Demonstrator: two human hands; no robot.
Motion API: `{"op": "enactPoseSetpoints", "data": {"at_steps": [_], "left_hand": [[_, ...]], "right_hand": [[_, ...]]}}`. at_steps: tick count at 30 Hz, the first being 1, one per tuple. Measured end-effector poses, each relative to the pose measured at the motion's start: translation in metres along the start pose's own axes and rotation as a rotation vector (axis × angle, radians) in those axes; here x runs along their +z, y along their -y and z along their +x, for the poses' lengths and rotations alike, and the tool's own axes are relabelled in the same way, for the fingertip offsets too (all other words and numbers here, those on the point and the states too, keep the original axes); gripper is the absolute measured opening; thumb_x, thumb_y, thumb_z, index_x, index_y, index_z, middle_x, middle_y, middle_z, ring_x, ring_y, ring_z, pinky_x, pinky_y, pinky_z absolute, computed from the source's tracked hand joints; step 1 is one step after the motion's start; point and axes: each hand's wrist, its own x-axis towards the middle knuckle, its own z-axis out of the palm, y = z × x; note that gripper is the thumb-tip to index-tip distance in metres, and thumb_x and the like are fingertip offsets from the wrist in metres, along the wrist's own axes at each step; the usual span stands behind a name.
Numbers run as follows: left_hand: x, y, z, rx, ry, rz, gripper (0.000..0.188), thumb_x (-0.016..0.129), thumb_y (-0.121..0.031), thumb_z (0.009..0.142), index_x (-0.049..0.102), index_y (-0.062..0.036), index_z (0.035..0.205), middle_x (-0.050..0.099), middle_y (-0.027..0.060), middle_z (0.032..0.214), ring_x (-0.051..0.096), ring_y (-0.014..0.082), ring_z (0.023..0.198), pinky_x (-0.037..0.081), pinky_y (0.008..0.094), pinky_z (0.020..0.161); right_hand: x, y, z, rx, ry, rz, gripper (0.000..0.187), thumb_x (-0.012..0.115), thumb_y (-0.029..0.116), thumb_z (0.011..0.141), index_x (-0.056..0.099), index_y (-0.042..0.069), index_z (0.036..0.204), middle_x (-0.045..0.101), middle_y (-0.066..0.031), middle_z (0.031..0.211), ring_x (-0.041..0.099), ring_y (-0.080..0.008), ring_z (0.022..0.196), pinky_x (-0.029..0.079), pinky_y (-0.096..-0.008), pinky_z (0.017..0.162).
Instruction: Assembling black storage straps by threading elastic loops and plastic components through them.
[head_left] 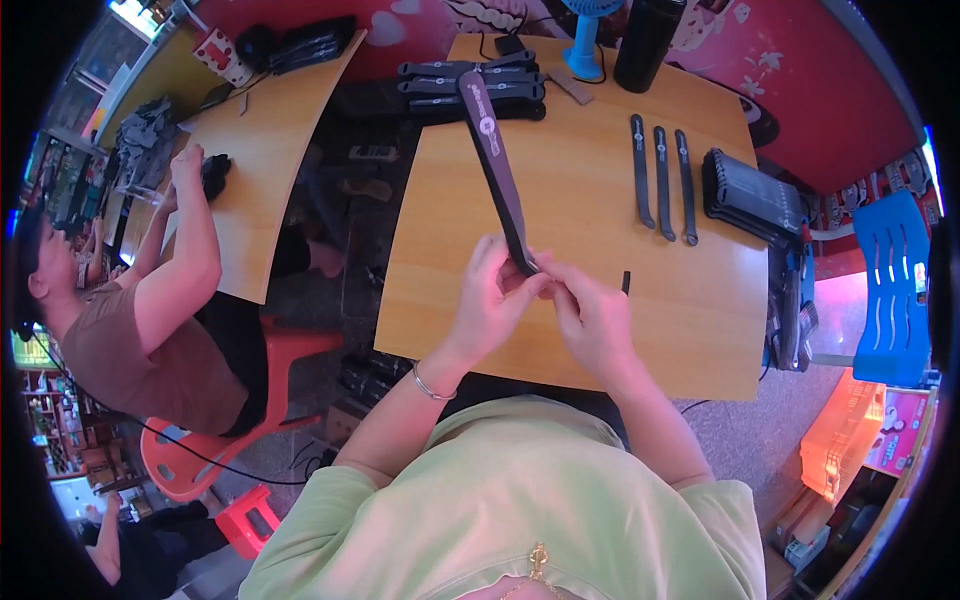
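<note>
Left fingers point(487, 262) and right fingers point(570, 283) are pinched closed on the lower end of the dark strap point(497, 165), its length extending beyond them above the table point(580, 170)

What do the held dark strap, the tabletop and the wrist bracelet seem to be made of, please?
Dark strap: perhaps fabric or soft plastic, matte; it stands without drooping, though any weave is too small to see. Tabletop: likely wood or wood-look laminate, smooth, given its tan colour and faint sheen. Bracelet: probably polished metal, judging by its silvery colour and bright glint.
</note>
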Motion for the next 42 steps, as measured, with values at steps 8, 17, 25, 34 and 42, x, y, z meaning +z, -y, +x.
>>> {"op": "enactPoseSetpoints", "data": {"at_steps": [8,17,25,34,42], "left_hand": [[-0.012,-0.016,0.0,0.049,0.211,0.257,0.024,0.055,0.013,0.081,0.051,0.0053,0.104,0.04,0.0049,0.097,0.058,0.0147,0.093,0.05,0.0259,0.082],[-0.03,-0.026,0.005,-0.134,0.492,0.182,0.042,0.052,0.014,0.081,0.045,0.0042,0.121,0.043,0.0056,0.103,0.057,0.0162,0.101,0.049,0.0278,0.088],[-0.028,-0.021,0.004,-0.249,0.396,-0.132,0.055,0.052,0.009,0.084,0.034,0.0007,0.135,0.052,0.0057,0.104,0.059,0.0155,0.097,0.049,0.0283,0.088],[-0.006,-0.02,0.003,-0.256,0.159,-0.316,0.051,0.054,0.005,0.085,0.038,0.0003,0.133,0.056,0.0083,0.111,0.059,0.0161,0.099,0.053,0.0326,0.085],[0.001,-0.012,0.003,-0.222,0.047,-0.18,0.042,0.058,0.003,0.084,0.047,0.0024,0.124,0.063,0.0082,0.095,0.064,0.0141,0.087,0.053,0.0263,0.079]], "right_hand": [[-0.009,0.0,-0.005,0.087,-0.005,0.09,0.023,0.056,0.001,0.082,0.066,0.007,0.102,0.066,-0.0103,0.078,0.067,-0.0205,0.071,0.05,-0.0291,0.06],[-0.023,0.008,-0.004,0.035,0.095,0.023,0.027,0.052,-0.008,0.079,0.067,0.003,0.098,0.067,-0.0126,0.079,0.068,-0.0186,0.074,0.051,-0.0275,0.064],[-0.017,0.017,0.0,-0.161,0.004,-0.192,0.025,0.061,0.001,0.077,0.067,0.01,0.099,0.067,-0.008,0.08,0.065,-0.0209,0.067,0.048,-0.0286,0.055],[-0.006,0.016,0.002,-0.091,-0.182,-0.074,0.025,0.066,0.005,0.076,0.066,0.013,0.1,0.065,-0.006,0.076,0.061,-0.0202,0.062,0.046,-0.0287,0.052],[-0.016,0.009,0.008,-0.178,-0.206,-0.269,0.02,0.068,0.006,0.075,0.067,0.013,0.094,0.064,-0.0058,0.074,0.063,-0.0219,0.065,0.048,-0.0305,0.055]]}}
